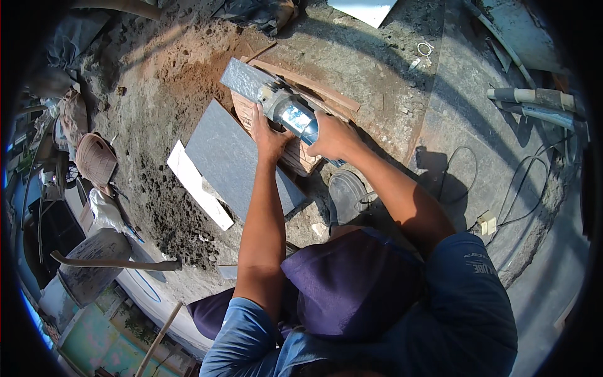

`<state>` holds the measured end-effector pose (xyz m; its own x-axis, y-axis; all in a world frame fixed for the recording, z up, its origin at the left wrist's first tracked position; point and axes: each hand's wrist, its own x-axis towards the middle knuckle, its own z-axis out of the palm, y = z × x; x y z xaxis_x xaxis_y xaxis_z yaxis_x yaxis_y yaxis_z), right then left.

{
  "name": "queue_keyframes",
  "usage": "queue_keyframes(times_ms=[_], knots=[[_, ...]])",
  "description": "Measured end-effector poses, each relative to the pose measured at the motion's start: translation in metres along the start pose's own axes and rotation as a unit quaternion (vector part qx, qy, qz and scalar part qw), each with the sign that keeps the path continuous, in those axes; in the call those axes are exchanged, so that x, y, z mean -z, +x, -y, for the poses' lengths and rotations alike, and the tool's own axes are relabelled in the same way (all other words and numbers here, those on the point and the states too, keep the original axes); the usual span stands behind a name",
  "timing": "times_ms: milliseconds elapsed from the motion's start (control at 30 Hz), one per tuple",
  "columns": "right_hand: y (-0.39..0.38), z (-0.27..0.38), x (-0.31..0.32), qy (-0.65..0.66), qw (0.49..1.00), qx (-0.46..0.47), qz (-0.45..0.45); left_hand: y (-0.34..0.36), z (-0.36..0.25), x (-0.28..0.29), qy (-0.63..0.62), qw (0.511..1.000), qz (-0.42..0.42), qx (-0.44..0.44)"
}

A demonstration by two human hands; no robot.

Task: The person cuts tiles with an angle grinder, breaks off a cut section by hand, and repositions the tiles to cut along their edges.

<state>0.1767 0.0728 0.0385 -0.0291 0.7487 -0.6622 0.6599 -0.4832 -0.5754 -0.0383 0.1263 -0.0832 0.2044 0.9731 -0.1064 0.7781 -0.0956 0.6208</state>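
An angle grinder (296,118) with a blue-green body lies aslant between my hands, its metal head at the upper left. My right hand (333,135) wraps round its rear body. My left hand (270,135) is closed along its near side, with the fingertips by the head and the tile edge; the grinder partly hides that grip. Under the head sits a narrow grey tile (244,76), resting on a ridged reddish-brown block (303,158). The disc is not plainly visible. Left of the block lies a larger grey tile (232,147).
A white strip (202,188) lies beside the large tile. A wooden strip (314,87) runs behind the block. My shod foot (345,193) is close by. A cable (524,182) loops across the ground at right. Leftward are a basket (95,158) and a wooden handle (116,262).
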Motion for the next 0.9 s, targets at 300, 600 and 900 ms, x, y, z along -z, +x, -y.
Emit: queue_keyframes(times_ms=[300,600,900], knots=[[-0.010,-0.011,-0.002,0.010,1.000,0.005,-0.018,-0.003,-0.007,0.002,-0.005,1.000,-0.009,0.004],[-0.025,-0.016,0.002,0.007,1.000,-0.008,-0.002,-0.003,-0.005,0.001,-0.003,1.000,-0.007,0.005],[-0.033,-0.025,-0.001,0.012,1.000,-0.009,-0.012,-0.003,-0.010,0.002,0.003,1.000,0.000,0.017]])
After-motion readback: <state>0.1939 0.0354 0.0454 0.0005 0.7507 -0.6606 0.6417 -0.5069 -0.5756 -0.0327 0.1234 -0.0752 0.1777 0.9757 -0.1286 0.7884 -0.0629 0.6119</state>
